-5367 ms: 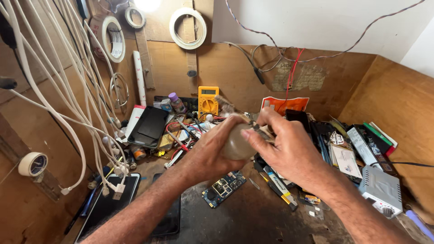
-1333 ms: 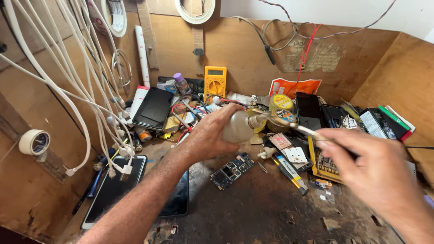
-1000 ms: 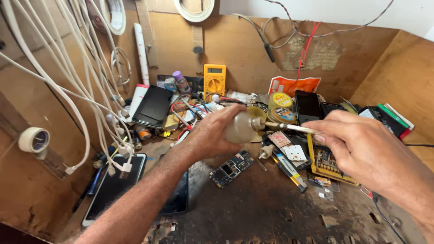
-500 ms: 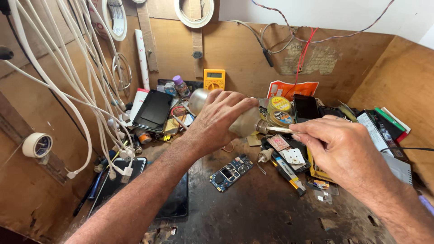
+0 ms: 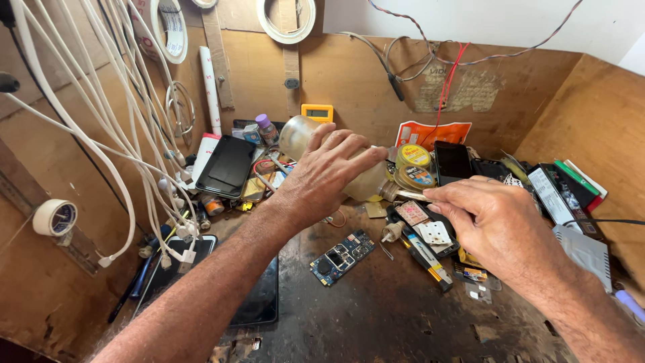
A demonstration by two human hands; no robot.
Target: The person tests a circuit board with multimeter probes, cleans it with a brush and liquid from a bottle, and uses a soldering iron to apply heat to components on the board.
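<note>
**Bottle held sideways over cluttered worktop**

A pale translucent bottle point(image 5: 306, 144) is gripped by the left hand point(image 5: 329, 171), fingers wrapped over its body. It is held tilted, almost on its side, base up-left, neck pointing right, above the worktop point(image 5: 403, 316).

A thin metal tool point(image 5: 410, 195) is pinched between thumb and fingertips of the right hand point(image 5: 494, 218); its tip is set at the bottle's neck. Whether it is inside the opening cannot be told.

Below the hands, a small blue circuit board point(image 5: 342, 256) is seen lying flat on the dark surface. Just right of it, a yellow-and-black tool point(image 5: 426, 259) and small white parts are scattered.

Behind the bottle, a yellow multimeter point(image 5: 316, 112) is propped against the back wall. A black phone point(image 5: 226, 166) is leaned at left, beside hanging white cables point(image 5: 101, 148). Two round tins point(image 5: 412, 166) are stacked just right of the left hand.
</note>
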